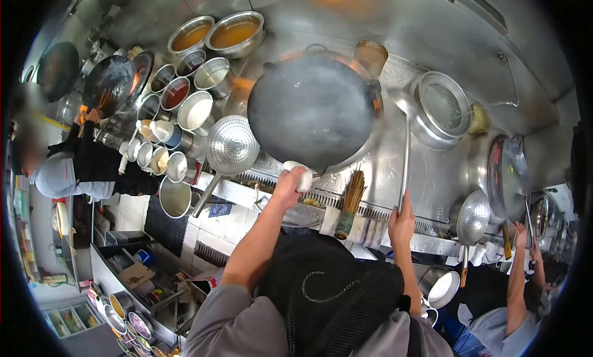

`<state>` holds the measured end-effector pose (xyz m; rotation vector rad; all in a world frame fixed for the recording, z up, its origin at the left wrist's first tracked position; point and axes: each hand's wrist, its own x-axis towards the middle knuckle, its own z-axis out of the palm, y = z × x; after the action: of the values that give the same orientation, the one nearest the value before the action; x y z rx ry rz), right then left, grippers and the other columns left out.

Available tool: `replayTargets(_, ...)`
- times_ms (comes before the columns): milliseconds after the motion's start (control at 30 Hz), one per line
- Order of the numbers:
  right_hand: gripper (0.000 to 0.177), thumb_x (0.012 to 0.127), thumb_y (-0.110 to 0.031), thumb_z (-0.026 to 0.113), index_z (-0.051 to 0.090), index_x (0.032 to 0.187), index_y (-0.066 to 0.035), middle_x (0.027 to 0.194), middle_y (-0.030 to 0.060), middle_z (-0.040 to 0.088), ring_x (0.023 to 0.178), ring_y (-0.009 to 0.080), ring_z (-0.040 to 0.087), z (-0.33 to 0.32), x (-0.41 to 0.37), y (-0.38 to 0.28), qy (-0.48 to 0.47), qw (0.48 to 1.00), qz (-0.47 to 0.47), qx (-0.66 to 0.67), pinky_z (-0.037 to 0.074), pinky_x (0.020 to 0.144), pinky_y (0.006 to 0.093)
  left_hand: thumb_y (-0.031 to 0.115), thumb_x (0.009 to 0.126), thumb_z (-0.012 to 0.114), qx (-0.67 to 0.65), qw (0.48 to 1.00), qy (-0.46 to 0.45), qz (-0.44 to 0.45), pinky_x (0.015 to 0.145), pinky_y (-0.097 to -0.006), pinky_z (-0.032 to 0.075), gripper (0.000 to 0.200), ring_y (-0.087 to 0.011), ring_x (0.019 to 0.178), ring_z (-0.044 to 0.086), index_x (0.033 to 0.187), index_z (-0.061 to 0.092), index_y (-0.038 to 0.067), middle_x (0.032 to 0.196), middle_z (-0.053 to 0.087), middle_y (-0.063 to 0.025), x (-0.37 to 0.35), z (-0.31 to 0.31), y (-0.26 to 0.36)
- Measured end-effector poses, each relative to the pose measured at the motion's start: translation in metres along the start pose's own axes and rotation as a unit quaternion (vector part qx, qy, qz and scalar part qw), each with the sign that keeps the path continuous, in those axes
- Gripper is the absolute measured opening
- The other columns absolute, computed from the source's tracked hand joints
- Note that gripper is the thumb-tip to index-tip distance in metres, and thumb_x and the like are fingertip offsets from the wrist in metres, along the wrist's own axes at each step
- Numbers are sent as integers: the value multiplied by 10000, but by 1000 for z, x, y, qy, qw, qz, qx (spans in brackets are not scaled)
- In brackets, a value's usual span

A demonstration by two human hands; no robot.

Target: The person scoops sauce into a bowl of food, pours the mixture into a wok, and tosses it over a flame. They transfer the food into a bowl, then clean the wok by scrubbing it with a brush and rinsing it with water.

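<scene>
A large dark wok (312, 113), hazy with smoke or steam, sits over the burner in front of me. My left hand (289, 187) is closed on a folded white cloth (304, 176) at the wok's near rim; the cloth hides whatever handle is under it. To the right, my right hand (402, 223) grips the long handle of a metal ladle (406, 150). The ladle's bowl is beside a round metal pot of clear liquid (441, 104). Between my hands, a bamboo wok brush (352, 202) lies on the stove's front edge, near a striped cloth (370, 229).
A perforated strainer (233, 145) rests left of the wok, by several seasoning containers (196, 110). Two bowls of brownish liquid (236, 33) stand behind. A co-worker (80, 172) works at a wok on the left. Another person's arms (517, 277) are at right, near a second strainer (474, 217).
</scene>
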<state>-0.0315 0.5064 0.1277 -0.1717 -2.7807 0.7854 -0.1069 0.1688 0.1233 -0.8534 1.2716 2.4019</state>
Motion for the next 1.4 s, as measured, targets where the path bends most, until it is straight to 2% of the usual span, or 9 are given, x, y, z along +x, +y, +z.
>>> replayTargets(333,589,828,-250,696,494,1356,-83,981,213,513,962,402,539,37,-44,22,-12,974,71,-214,478,815,480,193,929,607,2,998,-44,-39,703,-424,544,342,-261,948,642,1196,497,8,1101,614,-114,-4,-8,8)
replayTargets(567,972,738,-393,743,275,1466,50,1399,398,362,1304,496,400,114,-28,-78,-321,911,254,-43,376,1072,425,187,924,617,6,989,-132,-67,820,-437,561,326,-237,978,644,1179,533,3,1097,625,-109,2,-15,17)
replayTargets(700,910,718,-208,758,306,1459,64,1201,194,608,997,235,616,46,-4,-81,-246,910,301,144,483,880,339,146,920,606,-35,982,-164,-91,837,-399,555,289,-242,996,656,1164,549,3,1087,643,-111,20,-19,7)
replayTargets(967,862,827,-101,687,178,1516,-15,1283,302,540,1120,380,594,38,-65,-121,110,990,34,-75,457,958,406,137,847,650,-84,977,-158,-113,660,-352,550,194,-190,770,644,976,591,5,874,630,-76,28,-22,-2)
replayTargets(1033,843,804,-113,694,239,1511,-68,1247,301,568,1142,415,576,42,-94,-86,-282,916,246,-146,446,985,433,120,868,642,-37,976,-164,-142,779,-413,559,267,-233,935,659,1098,552,18,1023,643,-101,41,-28,-13)
replayTargets(1233,788,801,-180,700,313,1471,-33,1076,316,627,1009,414,642,18,-86,-104,-67,988,139,10,499,871,430,102,851,649,-88,987,-81,-111,763,-418,559,265,-222,916,647,1068,525,17,988,624,-91,33,-16,-19)
replayTargets(1300,786,792,-191,720,341,1457,-16,1100,297,630,1026,404,638,43,-105,-94,-1,978,27,-205,495,881,417,104,848,650,-85,989,-82,-94,755,-403,555,264,-210,903,639,1061,522,15,984,617,-89,23,-10,-8)
replayTargets(1333,792,794,-224,739,360,1457,-14,1105,298,629,1014,364,652,43,-106,-76,-219,939,188,-185,504,855,390,106,845,651,-82,991,-78,-75,748,-389,552,263,-198,890,630,1053,519,13,979,610,-88,21,-9,-7)
replayTargets(1400,777,803,-218,735,369,1456,-13,1107,287,634,989,322,656,25,-81,-61,-195,951,215,-105,512,830,374,103,839,650,-73,994,-68,-52,743,-377,542,268,-190,891,620,1052,517,8,982,607,-89,32,-11,-26)
